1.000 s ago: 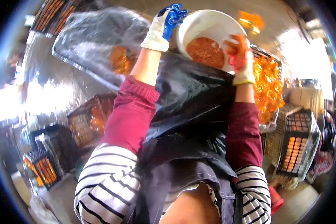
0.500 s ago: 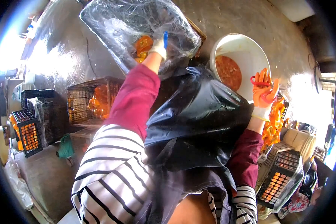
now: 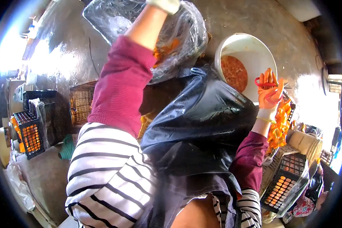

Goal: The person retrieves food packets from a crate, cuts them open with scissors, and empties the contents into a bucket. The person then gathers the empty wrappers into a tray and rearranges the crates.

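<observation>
Our left hand [image 3: 165,4], mostly cut off by the top edge, is over clear plastic sheeting [image 3: 195,22]; we cannot tell its grip, and our sleeve [image 3: 128,57] partly hides the orange pepper-like pieces [image 3: 171,47] there. The white bucket [image 3: 263,57] opens toward us, probably for easy reach. Our right hand [image 3: 269,95] holds red-handled scissors [image 3: 266,84] looped round its fingers [image 3: 269,74], likely keeping them ready.

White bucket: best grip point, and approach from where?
The white bucket is probably best gripped by its far rim, hooked from the far side: its open mouth leaves that edge exposed, while the black apron overlaps the near side and the right hand, holding red-handled scissors, crowds the right.
</observation>
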`<state>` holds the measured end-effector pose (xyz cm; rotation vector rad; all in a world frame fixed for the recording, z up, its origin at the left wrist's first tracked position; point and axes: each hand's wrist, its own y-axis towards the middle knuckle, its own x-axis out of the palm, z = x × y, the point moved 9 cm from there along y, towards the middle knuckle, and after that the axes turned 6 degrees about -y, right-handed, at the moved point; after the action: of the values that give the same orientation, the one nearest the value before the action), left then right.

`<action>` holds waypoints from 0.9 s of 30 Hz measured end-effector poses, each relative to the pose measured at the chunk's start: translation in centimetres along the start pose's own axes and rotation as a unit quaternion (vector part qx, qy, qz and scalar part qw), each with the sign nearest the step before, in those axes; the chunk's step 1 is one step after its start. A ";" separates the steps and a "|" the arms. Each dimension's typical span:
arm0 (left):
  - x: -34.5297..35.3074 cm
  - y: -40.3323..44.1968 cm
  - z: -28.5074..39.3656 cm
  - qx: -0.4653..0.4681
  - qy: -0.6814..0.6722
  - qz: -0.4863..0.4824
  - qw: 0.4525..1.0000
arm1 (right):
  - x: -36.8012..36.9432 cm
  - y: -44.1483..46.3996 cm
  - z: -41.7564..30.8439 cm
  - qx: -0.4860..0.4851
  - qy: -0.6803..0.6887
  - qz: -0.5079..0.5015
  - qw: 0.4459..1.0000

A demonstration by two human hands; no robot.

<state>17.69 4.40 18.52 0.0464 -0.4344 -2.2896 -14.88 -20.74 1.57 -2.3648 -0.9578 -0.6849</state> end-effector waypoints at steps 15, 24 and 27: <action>-10.6 -17.6 -31.6 -0.444 0.559 -0.090 0.694 | 5.3 0.3 0.5 0.036 0.038 -0.241 0.969; -9.2 -16.9 -34.1 -0.372 0.625 -0.363 0.583 | 5.0 1.6 1.4 0.103 0.038 -0.188 0.976; -10.2 -17.4 -34.5 -0.482 0.489 -0.248 0.684 | 8.0 0.5 1.5 0.106 0.068 -0.281 0.951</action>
<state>18.27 12.52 -20.61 0.8847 1.4891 -2.2806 -9.08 -16.28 5.15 -1.8307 -1.5747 -0.8856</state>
